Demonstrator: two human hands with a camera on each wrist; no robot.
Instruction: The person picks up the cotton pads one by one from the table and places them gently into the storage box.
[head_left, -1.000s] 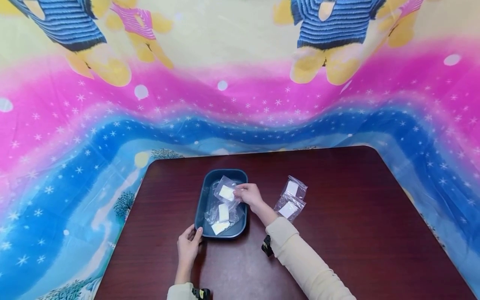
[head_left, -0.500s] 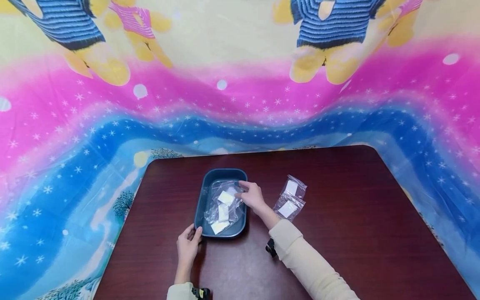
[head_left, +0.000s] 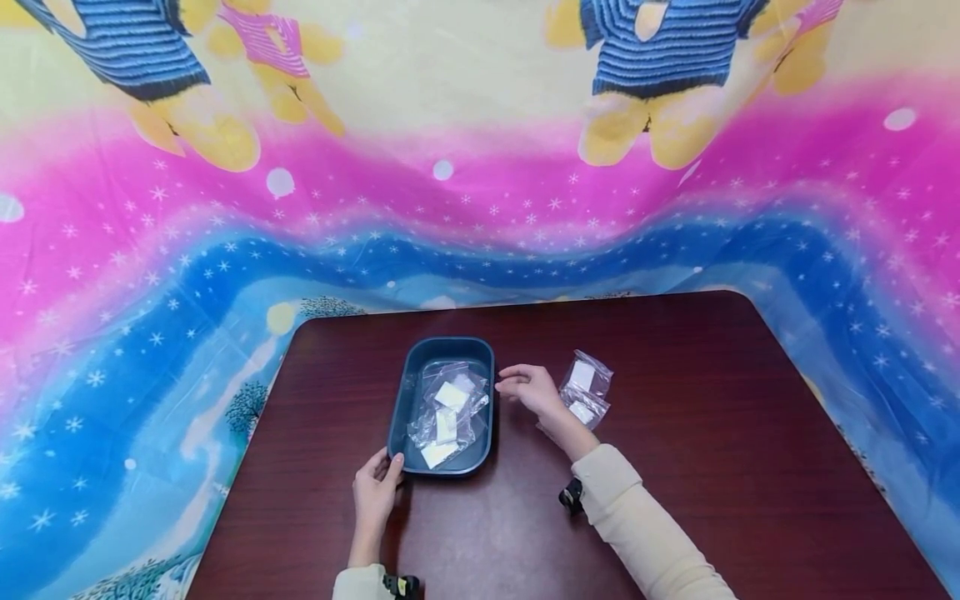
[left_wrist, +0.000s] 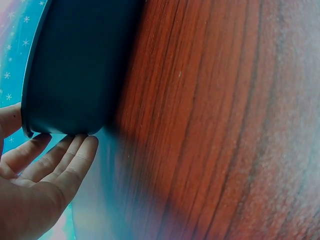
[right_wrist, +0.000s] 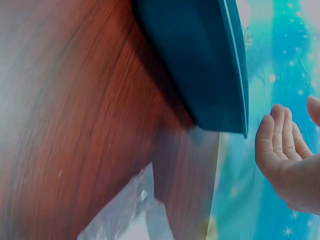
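Left hand (head_left: 375,492) grips the dark blue tray (head_left: 405,408) by its near-left corner, thumb at the rim, fingers against the outside wall, probably to stop it sliding. Right hand (head_left: 531,387) is relaxed, fingers loosely extended, nothing in it, just beside the tray's right rim; right wrist view shows a gap. Tray sits toward the counter's far edge, left of middle, long sides running near to far, likely so both hands reach it easily. Inside, clear bags with white inserts (head_left: 448,417) overlap in a loose pile; three inserts show, exact bag count unclear. They lie flat, seemingly because they're thin and light, and the walls should keep them together. Two more clear bags (head_left: 587,375) lie on the counter (head_left: 697,433), right of the tray and near the far edge, overlapping each other, the nearer one partly hidden by the right wrist; probably within that hand's short reach. Beyond the far edge hangs a printed cloth (head_left: 450,208).
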